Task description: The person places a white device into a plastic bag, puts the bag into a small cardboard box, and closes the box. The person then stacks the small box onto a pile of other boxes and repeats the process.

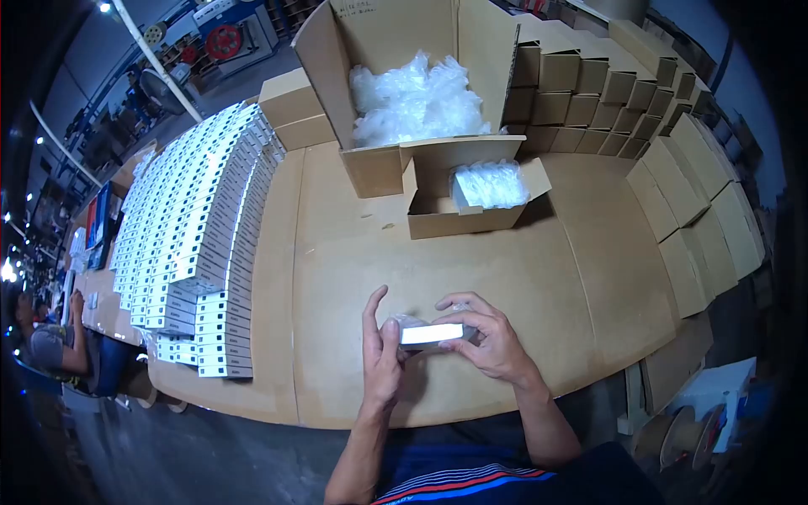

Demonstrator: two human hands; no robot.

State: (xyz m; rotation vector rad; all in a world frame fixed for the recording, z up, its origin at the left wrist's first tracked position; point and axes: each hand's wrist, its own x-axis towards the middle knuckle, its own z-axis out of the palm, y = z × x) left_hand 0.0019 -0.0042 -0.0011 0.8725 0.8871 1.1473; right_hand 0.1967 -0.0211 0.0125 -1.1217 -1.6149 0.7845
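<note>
Striped cloth (467, 486); left grip (384, 364) and right grip (497, 343) clasping 1 flat white box (432, 334) over smooth brown cardboard (454, 269).

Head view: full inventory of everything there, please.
Small box: one, white-faced, between hands
Table: one, brown-topped, beneath cartons
Small open carton: one, brown, mid-table
Wrapped packs: several, whitish, inside small carton
Large open carton: one, brown, behind small carton
Plastic wrapping: uncountable, whitish, inside large carton
White boxes: many, white, stacked left
Stacked cartons: many, brown, back and right
Large wheel: one, red, upper left
Spools: at least two, brownish, lower right
Co-worker: one, dark clothing, far left
Left hand: one, bare, box's left end
Right hand: one, bare, box's right end
</note>
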